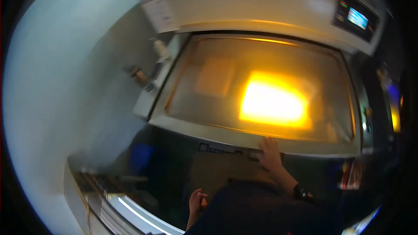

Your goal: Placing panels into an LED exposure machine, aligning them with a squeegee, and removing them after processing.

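My right hand, with a dark watch on its wrist, reaches to the front rim of a wide framed exposure bed. Its fingers lie over that rim beside a small dark fitting. A bright yellow-white rectangle glows in the bed's sheet, just beyond the hand. Lower and to the left, my left hand hangs near my body with curled fingers. What they hold, if anything, is hidden.
The machine's pale hood overhangs the bed, with a lit control panel at right. A bottle and a brown-handled tool are at the bed's left. A pale wall rises at left, above a bright strip.
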### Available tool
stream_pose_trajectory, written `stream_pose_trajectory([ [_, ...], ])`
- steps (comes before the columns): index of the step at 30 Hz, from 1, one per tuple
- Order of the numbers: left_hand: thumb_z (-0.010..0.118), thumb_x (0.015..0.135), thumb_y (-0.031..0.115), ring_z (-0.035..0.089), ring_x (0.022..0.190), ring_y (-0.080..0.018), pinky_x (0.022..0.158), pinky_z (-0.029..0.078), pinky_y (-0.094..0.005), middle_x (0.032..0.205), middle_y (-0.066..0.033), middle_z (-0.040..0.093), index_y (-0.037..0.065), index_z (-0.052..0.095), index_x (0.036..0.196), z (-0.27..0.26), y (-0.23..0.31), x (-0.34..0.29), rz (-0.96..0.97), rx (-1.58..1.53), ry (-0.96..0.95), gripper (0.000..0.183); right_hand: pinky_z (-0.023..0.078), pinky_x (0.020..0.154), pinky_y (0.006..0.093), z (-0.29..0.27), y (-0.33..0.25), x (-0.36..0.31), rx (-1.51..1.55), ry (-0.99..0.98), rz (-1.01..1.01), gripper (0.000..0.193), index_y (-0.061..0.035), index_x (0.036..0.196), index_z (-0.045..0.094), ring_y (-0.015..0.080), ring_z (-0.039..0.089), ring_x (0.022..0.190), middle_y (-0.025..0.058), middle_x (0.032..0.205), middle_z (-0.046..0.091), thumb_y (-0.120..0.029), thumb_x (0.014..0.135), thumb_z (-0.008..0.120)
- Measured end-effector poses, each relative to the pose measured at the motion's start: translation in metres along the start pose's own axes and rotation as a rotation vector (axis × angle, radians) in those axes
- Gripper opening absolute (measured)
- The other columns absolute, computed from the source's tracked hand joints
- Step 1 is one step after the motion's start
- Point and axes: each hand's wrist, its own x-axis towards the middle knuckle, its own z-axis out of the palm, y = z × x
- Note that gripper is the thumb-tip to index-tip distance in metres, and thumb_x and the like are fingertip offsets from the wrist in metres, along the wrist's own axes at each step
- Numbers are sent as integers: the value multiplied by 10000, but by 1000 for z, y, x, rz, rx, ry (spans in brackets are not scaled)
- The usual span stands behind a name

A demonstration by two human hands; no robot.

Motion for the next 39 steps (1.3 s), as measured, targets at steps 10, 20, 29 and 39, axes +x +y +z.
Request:
stream_pose_trajectory([
  [10, 610, 914, 442, 627, 591, -209, 568, 484, -372, 691, -90, 640, 53, 688, 883, 22, 5, 23, 245, 582, 268, 398, 292, 1071, 580, 68, 109, 2, -365, 109, -365, 600, -4, 1352, 484, 432, 394, 1306, 255, 1411, 442, -422, 930, 568],
  [20, 577, 910, 459, 653, 876, -375, 765, 511, -434, 904, -199, 686, 33, 691, 947, -28, -89, -27, -10, 486, 812, 443, 288, 1079, 582, 73, 46, 110, -246, -38, -409, 593, -14, 1363, 478, 417, 394, 1313, 245, 1415, 444, -429, 944, 543],
  [29, 462, 939, 597, 642, 1005, -341, 867, 486, -437, 1024, -158, 688, 73, 687, 1045, 98, -92, 18, -136, 462, 463, 581, 284, 1086, 583, 87, 95, 199, -166, -39, -343, 588, -23, 1373, 472, 404, 394, 1320, 235, 1419, 446, -436, 957, 521],
  [39, 520, 899, 631, 646, 847, -303, 758, 495, -399, 898, -131, 685, 104, 706, 932, 122, -51, 56, 28, 596, 372, 560, 280, 1093, 585, 45, 234, 325, -111, 215, -8, 583, -33, 1384, 465, 389, 394, 1327, 225, 1424, 449, -443, 971, 495],
])
